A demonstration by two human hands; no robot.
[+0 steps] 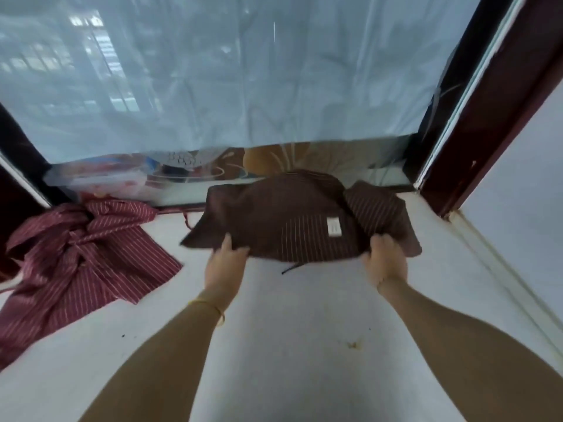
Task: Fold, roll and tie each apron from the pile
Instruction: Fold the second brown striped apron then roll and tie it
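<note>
Hands at the near edge of a dark brown striped apron (292, 217), which lies partly folded on a white floor (304, 330) close to a window sill. Left hand (224, 263) pinches the near-left hem, thumb on top of the cloth and fingers curled beneath it. Right hand (384, 260) grips the near-right hem, fingers curled over the fabric edge. A white label (333, 227) shows on the apron between the two hands, and a dark strap end (291, 268) pokes out from under the near edge. A thin yellow band (210, 304) circles the left wrist. To the left, well apart from the brown apron, a red striped apron (82, 260) lies crumpled in a loose heap, one tie trailing toward the sill. A pale sheer curtain (228, 86) hangs over the window behind; a dark red frame (493, 117) bounds the right side. Bare floor extends from the apron's near edge back toward the person, between and beside both forearms.
</note>
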